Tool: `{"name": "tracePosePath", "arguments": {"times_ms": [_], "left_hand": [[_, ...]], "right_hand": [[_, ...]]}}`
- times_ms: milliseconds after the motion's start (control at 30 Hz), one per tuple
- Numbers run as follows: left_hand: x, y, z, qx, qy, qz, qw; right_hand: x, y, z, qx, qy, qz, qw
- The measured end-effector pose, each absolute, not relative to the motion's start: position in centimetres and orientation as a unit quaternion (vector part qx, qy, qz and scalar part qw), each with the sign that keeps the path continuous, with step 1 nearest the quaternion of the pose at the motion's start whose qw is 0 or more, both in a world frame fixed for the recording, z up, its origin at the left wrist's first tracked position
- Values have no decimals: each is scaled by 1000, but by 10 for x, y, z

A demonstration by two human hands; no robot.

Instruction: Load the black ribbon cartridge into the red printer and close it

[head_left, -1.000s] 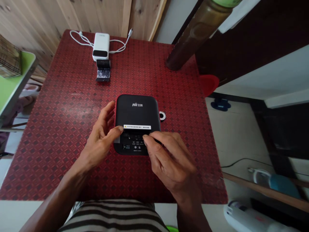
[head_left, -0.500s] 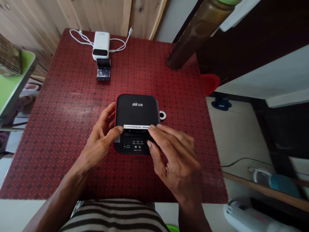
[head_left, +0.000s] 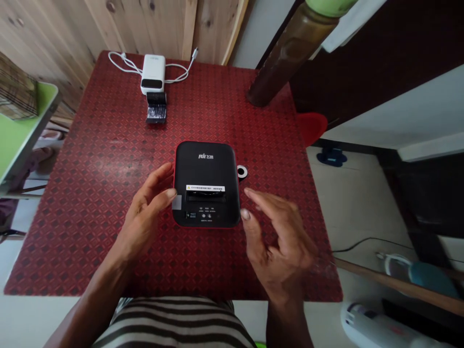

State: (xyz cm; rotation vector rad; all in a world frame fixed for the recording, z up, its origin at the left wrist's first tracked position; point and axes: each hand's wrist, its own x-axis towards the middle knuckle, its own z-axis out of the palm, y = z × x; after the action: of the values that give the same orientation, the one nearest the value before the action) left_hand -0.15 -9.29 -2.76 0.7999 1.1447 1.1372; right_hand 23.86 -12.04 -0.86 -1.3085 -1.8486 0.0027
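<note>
head view faces forward and down; table (head_left: 203, 261) near.

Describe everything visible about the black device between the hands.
The black device is a squarish, round-cornered box, apparently plastic, edged in red. Below pale lettering, a white label strip with a warning triangle borders a dark slot; nearer are small markings, with a pale patch on the left. It lies flat on the red table. The left hand is at its left edge, contact unclear; the right hand appears just clear of it.
</note>
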Motion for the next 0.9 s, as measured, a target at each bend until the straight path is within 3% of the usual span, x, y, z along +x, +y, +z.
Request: {"name": "tracePosePath", "arguments": {"times_ms": [333, 900], "left_hand": [[-5, -104, -25, 398, 497, 478, 605], [8, -106, -18, 370, 517, 487, 598]], "right_hand": [[228, -156, -45, -605, -679, 105, 403], [223, -156, -46, -605, -697, 69, 378]]}}
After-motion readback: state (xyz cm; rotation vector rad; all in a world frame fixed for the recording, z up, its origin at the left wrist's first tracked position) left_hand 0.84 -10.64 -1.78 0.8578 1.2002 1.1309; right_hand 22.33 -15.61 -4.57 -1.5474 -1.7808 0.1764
